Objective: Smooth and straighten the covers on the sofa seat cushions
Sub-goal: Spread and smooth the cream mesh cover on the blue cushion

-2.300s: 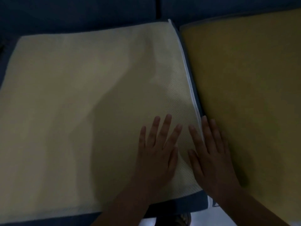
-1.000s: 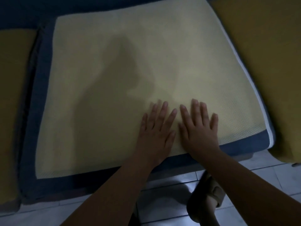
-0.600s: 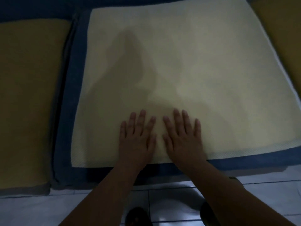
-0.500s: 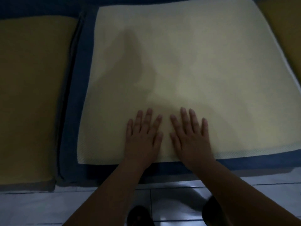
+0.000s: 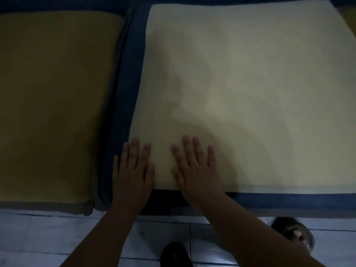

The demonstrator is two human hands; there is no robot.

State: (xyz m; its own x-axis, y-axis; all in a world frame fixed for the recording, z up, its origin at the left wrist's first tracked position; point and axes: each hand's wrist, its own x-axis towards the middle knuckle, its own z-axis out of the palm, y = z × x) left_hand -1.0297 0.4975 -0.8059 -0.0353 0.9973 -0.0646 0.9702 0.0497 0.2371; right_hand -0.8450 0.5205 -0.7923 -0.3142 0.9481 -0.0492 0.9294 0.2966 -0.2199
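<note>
Left hand [image 5: 133, 171]: fingers straight, flat on near-left corner of cover [image 5: 246, 83], overlapping blue cushion [image 5: 134, 64] border. Right hand [image 5: 196, 167]: fingers spread, flat on cover just beside, at front edge. Cover: pale yellow mesh, smooth atop blue cushion. Mustard cushion [image 5: 54, 97] at left.

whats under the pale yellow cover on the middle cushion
The pale cover lies on a dark blue cushion, seen only as a border at its left and front edges. The cushion's top is hidden beneath it.
</note>
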